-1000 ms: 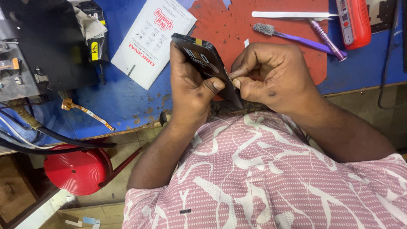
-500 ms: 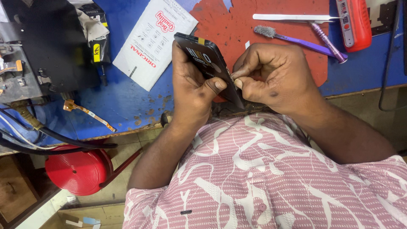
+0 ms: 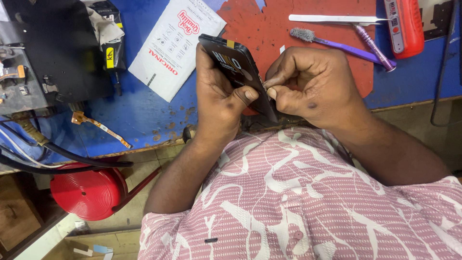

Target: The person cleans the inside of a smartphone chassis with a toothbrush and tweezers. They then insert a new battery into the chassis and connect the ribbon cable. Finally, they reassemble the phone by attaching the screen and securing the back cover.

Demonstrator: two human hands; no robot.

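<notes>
Left hand: the left hand was closed around a black phone at the centre of the frame, fingers wrapped behind it and the thumb pressed on its lower right edge.
Right hand: the right hand was curled shut just right of the phone, thumb and forefinger pinched together at the phone's right edge; whatever they pinched was too small to tell.
Phone: held tilted above the bench, its top corner pointing to the upper left, over the edge of a red mat.
Upper left of the frame: a white printed packet lay on the blue bench just left of the phone, beside a black machine.
Upper right of the frame: metal tweezers, a purple toothbrush and a red tool lay near one another, the first two on the mat.
Left edge: a flex cable strip rested near black cables.
Lower left: a red round stool stood below the bench.
Lower frame: a pink patterned shirt filled the foreground.
</notes>
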